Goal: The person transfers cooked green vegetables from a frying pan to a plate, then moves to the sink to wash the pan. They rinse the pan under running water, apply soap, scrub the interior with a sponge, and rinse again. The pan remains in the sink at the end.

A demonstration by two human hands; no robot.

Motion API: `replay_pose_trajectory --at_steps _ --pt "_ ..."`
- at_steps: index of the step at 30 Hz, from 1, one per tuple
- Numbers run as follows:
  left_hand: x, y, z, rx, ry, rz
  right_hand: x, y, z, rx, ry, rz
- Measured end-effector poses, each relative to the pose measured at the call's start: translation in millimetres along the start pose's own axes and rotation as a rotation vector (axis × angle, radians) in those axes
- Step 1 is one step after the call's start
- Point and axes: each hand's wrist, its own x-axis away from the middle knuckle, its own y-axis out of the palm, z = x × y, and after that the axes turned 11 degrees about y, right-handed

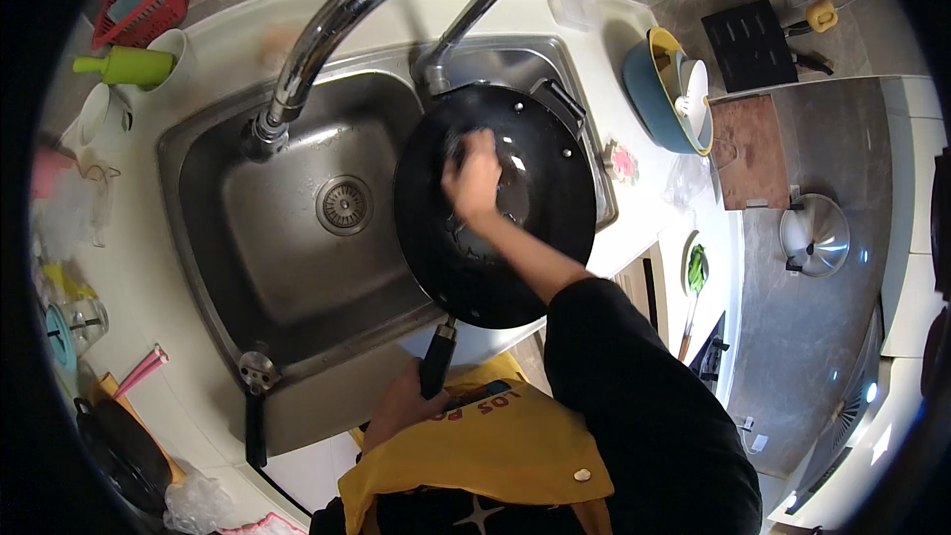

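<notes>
A large black wok rests over the right part of the steel sink, with a little water in its bottom. My left hand is at the wok's black long handle, close to my yellow apron; its fingers are partly hidden by the handle. Inside the wok, my right hand presses down with bent fingers on a dark scrubber-like thing, mostly covered by the fingers. The curved chrome faucet arches over the sink's back edge, and no stream shows from it.
A peeler-like metal tool with a black handle lies on the sink's front left corner. Blue and yellow basins stand at the right. Farther right are a wooden cutting board and a plate of greens. Cups line the left.
</notes>
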Motion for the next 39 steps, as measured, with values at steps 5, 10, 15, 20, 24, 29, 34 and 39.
replay_pose_trajectory --at_steps 5,10,15,20,24,29,34,39 --pt "1 4 -7 -0.082 0.088 0.043 5 -6 5 0.052 -0.073 -0.1" --pt "-1 0 -6 -0.096 0.062 -0.001 30 1 -7 -0.044 -0.131 -0.09" --pt "2 1 -4 -0.034 0.038 0.008 -27 -12 7 0.011 0.119 -0.013" --pt "-4 2 -13 -0.014 0.068 0.02 4 0 10 0.053 -0.249 -0.035" --pt "0 0 -6 -0.047 0.045 0.023 -16 -2 6 0.017 -0.012 0.049" --pt "-2 4 -17 -0.084 0.095 0.053 -13 -7 13 0.023 -0.177 -0.042" --pt "-1 -8 -1 -0.068 0.004 0.02 28 -10 -17 -0.025 -0.411 -0.18" --pt "-1 -4 -9 -0.079 0.012 0.015 -29 -25 29 0.07 -0.119 -0.178"
